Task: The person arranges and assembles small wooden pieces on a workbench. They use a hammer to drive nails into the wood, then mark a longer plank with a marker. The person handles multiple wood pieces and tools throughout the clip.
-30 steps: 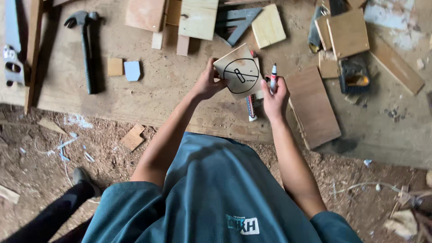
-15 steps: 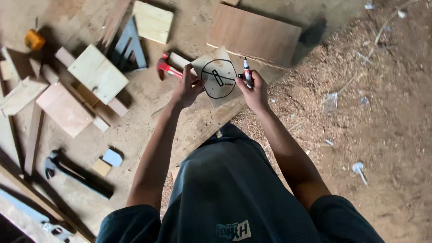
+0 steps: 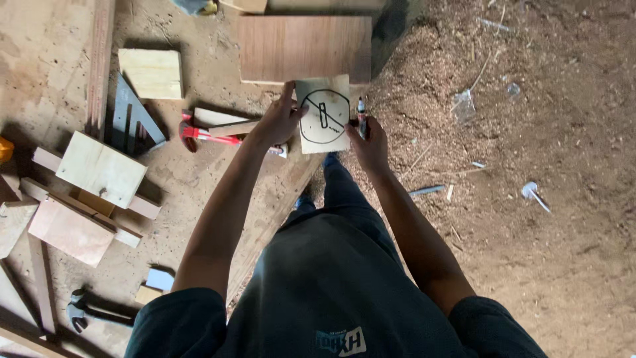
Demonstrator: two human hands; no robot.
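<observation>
A small pale wooden square (image 3: 324,114) with a black circle and a slot shape drawn on it is held up in front of me. My left hand (image 3: 276,122) grips its left edge. My right hand (image 3: 369,142) touches its right edge and also holds a dark marker pen (image 3: 362,114) upright. Both forearms reach forward over my dark teal shirt (image 3: 331,298). Behind the square lies a brown plywood board (image 3: 301,46).
A red-handled tool (image 3: 205,134) lies left of my left hand. Several wood offcuts (image 3: 99,169), a pale block (image 3: 151,71) and long battens (image 3: 99,59) cover the plank floor at left. A dark hammer (image 3: 89,313) lies bottom left. Sawdust-covered ground (image 3: 530,166) spreads right.
The view has swung further, so the boards and tools have shifted across the frame. My hands keep the same hold on the marked square and the marker.
</observation>
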